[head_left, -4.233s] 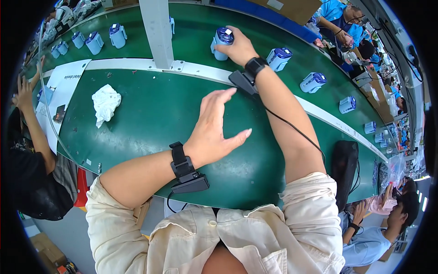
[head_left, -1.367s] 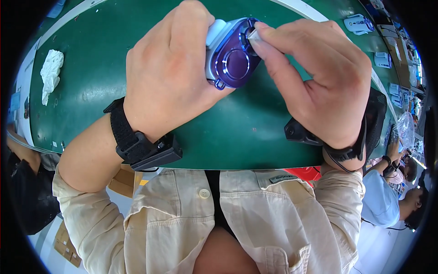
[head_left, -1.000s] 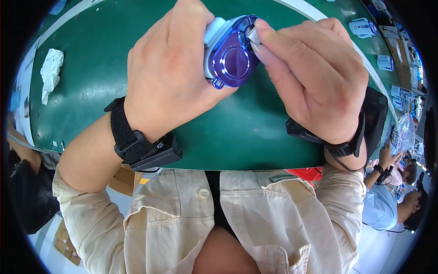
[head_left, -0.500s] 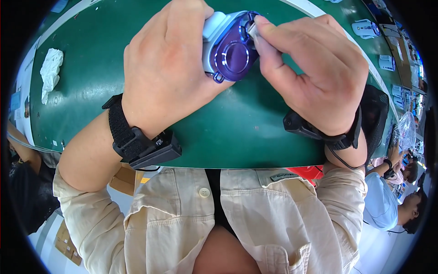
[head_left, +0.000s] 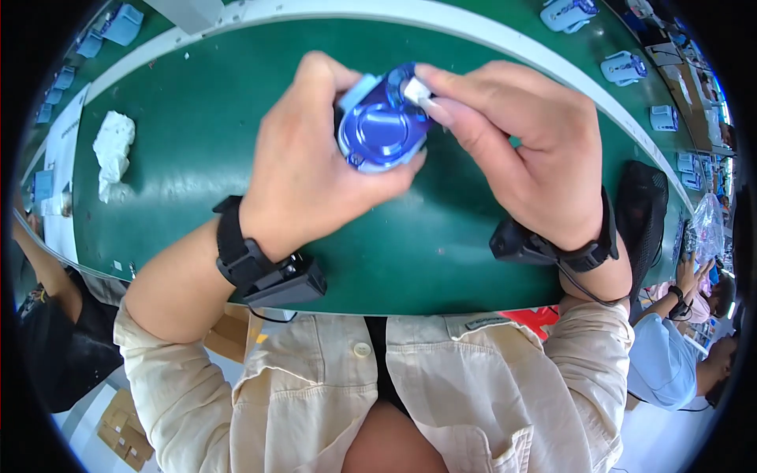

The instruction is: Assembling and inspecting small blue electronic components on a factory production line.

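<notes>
My left hand (head_left: 296,150) is wrapped round a light blue, jug-like container (head_left: 345,135) with a shiny dark blue lid (head_left: 380,130), holding it above the green tabletop. The lid faces up and has a round raised disc. At its far right end, thumb and forefinger of my right hand (head_left: 536,134) pinch a small white piece (head_left: 417,91) against the lid's narrow end. Whether that piece is cloth, paper or plastic cannot be made out. The container's underside is hidden by my left palm.
Crumpled white tissue or cloth (head_left: 114,150) lies at the left of the green table (head_left: 378,268). Past the white rail (head_left: 441,14), several similar blue containers (head_left: 623,68) stand. A black mesh pouch (head_left: 640,209) lies by my right forearm. People sit at both sides.
Both hands and the container have come lower in the picture, closer to me. The lid is turned more squarely upward. My right fingers still pinch the white piece, which shows more plainly.
</notes>
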The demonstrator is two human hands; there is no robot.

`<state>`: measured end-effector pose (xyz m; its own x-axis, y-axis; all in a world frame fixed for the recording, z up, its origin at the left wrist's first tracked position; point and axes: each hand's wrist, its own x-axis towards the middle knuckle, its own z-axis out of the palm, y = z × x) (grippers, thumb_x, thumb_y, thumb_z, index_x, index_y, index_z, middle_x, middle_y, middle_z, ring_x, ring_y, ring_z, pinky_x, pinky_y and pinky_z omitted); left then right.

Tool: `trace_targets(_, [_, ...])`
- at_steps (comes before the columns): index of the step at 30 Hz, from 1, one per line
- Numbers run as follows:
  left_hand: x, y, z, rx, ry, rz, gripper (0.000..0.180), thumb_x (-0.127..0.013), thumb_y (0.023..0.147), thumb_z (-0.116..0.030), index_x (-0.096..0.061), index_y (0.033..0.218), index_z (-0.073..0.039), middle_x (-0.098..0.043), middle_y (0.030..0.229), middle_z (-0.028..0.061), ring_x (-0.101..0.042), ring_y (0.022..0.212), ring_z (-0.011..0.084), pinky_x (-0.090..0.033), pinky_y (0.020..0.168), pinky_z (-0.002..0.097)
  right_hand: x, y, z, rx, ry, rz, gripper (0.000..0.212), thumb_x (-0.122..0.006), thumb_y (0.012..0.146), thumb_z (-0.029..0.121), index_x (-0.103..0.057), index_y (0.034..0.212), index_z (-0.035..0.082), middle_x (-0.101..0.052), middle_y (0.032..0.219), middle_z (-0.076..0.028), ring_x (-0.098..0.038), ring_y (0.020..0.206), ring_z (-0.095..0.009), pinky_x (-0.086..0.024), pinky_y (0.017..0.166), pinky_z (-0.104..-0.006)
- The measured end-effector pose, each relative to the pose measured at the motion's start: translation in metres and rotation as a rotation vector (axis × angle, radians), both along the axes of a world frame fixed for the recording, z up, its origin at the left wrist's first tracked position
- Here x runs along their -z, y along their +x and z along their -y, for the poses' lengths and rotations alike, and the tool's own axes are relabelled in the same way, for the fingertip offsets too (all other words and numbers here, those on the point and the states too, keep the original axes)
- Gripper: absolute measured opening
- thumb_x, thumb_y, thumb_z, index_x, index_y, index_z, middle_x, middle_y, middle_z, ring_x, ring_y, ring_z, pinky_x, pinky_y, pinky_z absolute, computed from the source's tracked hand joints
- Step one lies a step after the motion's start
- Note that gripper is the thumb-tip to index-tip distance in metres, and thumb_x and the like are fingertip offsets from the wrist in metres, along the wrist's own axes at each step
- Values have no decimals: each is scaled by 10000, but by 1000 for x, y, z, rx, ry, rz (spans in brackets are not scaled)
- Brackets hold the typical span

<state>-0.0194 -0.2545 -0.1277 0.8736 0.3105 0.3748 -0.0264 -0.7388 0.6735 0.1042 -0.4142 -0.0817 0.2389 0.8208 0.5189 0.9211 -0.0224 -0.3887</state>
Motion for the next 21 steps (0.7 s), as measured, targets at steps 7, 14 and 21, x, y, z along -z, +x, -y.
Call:
trace_targets(7, [2, 4, -2, 344, -464, -17, 544, -854, 623, -169, -522, 1030, -28, -626, 914, 57, -631, 807, 148, -508, 725, 271, -34, 27, 8, -222, -91, 51, 238, -724, 739, 12, -706, 976, -3, -630, 780, -85, -586, 697, -216, -454, 628, -293])
trace_targets(14, [7, 6, -5, 413, -532, -21, 569, -864, 615, -161, -523, 1051, -29, -624, 947, 58, -626, 837, 145, -505, 755, 266, -40, 26, 10, -292, -163, 30, 206, -717, 734, -7, -710, 940, 0, -615, 802, -89, -574, 695, -219, -451, 629, -302])
trace_targets(21, [9, 0, -2, 274, -155, 213, 700, -894, 604, -209, -448, 1112, -25, -571, 1082, 125, -588, 938, 240, -494, 812, 323, -17, 12, 6, -103, -123, -643, 366, -643, 880, 59, -584, 1237, 4, -553, 1204, -106, -553, 1068, -177, -443, 917, -295])
